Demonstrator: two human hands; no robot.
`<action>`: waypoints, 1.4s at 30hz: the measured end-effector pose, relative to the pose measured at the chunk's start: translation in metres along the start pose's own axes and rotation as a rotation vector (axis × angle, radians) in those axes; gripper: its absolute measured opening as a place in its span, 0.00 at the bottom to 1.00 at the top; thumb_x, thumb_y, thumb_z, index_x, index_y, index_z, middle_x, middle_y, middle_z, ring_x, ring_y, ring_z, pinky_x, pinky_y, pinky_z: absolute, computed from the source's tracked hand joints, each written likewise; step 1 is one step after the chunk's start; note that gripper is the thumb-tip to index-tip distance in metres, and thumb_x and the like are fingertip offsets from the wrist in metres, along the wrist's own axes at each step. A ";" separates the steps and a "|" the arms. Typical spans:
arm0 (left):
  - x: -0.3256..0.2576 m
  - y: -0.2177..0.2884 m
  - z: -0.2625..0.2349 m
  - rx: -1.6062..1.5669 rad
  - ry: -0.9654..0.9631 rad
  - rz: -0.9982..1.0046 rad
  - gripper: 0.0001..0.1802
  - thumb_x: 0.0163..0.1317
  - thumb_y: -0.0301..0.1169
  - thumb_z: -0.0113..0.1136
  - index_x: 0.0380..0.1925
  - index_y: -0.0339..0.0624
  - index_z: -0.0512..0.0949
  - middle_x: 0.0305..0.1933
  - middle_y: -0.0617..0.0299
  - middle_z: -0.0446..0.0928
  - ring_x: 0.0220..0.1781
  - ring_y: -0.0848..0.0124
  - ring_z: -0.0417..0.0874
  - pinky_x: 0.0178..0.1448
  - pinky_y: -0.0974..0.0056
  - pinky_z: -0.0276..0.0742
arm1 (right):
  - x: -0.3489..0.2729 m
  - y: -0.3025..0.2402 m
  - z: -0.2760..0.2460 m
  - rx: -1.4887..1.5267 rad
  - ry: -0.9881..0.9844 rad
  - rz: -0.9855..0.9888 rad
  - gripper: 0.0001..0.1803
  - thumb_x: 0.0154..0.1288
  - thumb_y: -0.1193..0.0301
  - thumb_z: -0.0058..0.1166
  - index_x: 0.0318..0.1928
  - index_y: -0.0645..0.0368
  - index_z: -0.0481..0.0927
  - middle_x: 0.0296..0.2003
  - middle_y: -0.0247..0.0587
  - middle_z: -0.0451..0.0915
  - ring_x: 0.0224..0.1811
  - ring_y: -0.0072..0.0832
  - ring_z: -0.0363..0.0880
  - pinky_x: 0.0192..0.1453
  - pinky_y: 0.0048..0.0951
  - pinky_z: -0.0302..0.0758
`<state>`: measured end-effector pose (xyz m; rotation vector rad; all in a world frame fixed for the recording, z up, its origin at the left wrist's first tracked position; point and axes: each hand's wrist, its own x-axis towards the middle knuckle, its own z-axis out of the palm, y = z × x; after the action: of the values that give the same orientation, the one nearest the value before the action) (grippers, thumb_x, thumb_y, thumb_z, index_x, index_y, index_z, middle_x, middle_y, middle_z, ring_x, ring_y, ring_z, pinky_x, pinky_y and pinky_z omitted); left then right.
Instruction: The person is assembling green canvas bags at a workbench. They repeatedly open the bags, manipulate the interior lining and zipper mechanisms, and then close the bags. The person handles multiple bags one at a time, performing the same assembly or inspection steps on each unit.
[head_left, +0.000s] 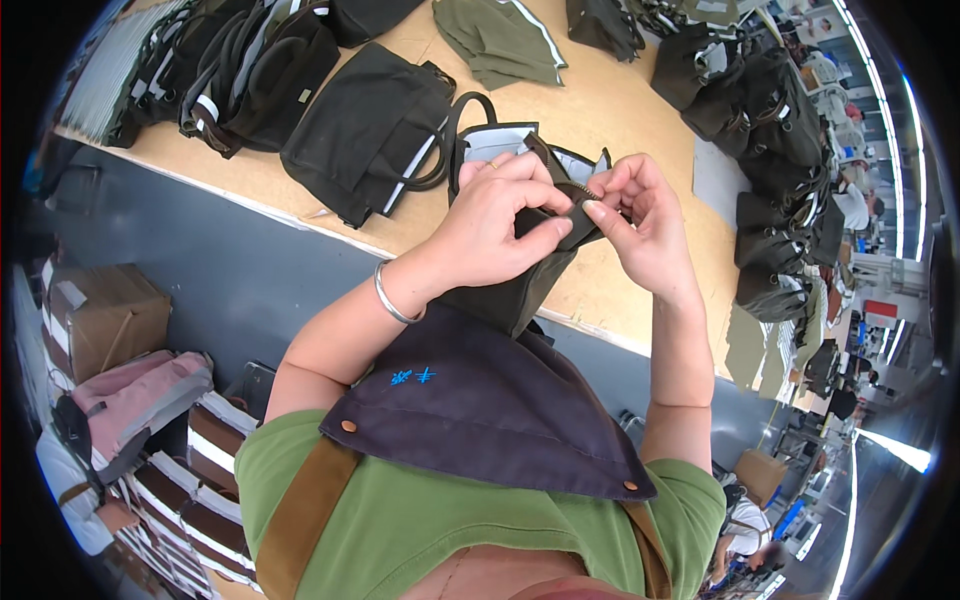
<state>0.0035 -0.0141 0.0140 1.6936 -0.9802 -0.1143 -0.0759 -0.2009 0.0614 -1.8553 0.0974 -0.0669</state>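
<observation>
Over on the far left, a cardboard box [100,315] and a pink backpack [140,395] sit low beside the grey edge of the bench, well away from the action. Up on the wooden worktable [620,110], a stack of finished black bags [250,70] lies flat, then another black bag [375,130] just beside the one being worked.

Now the centre: the left hand [495,225], silver bangle [392,297] on the wrist, pinches the top edge of the dark bag [520,290], which hangs off the table's near edge against the person's apron [480,410]. Thumb and fingers are clamped on the fabric beside the zip.

The right hand [640,220] meets it, fingertips closed on what looks like the zipper pull [582,190]; the pull itself is nearly hidden.

The risk, as I read it: the lining sits close to the teeth, so a quick tug could snag it and jam the slider. If the left-hand pinch slackens, the fabric bunches and the track kinks. The bag's weight hanging free could also drag it down.

Far right, more black bags [770,150] are piled along the table.
</observation>
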 end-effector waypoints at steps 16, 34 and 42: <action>-0.008 0.000 0.010 0.079 0.040 0.036 0.06 0.55 0.33 0.68 0.29 0.47 0.80 0.32 0.70 0.70 0.40 0.69 0.70 0.51 0.60 0.53 | 0.002 -0.011 -0.003 -0.031 -0.102 0.093 0.14 0.61 0.84 0.57 0.42 0.58 0.67 0.37 0.31 0.75 0.39 0.16 0.72 0.44 0.19 0.69; 0.004 -0.042 -0.044 0.519 -0.272 0.098 0.18 0.44 0.22 0.51 0.37 0.48 0.80 0.38 0.63 0.77 0.50 0.63 0.76 0.68 0.47 0.51 | 0.001 -0.009 -0.003 -0.276 -0.145 0.161 0.23 0.56 0.81 0.65 0.51 0.60 0.71 0.33 0.31 0.84 0.30 0.13 0.71 0.38 0.18 0.69; 0.006 -0.052 -0.053 0.466 -0.390 0.081 0.23 0.42 0.23 0.56 0.44 0.48 0.81 0.31 0.63 0.76 0.42 0.64 0.76 0.64 0.56 0.55 | 0.000 -0.006 -0.001 -0.215 -0.096 0.129 0.23 0.57 0.80 0.65 0.53 0.62 0.74 0.33 0.36 0.86 0.25 0.13 0.73 0.34 0.19 0.72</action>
<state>0.0636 0.0236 -0.0073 2.0982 -1.4488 -0.1772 -0.0757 -0.2004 0.0673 -2.0588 0.1620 0.1270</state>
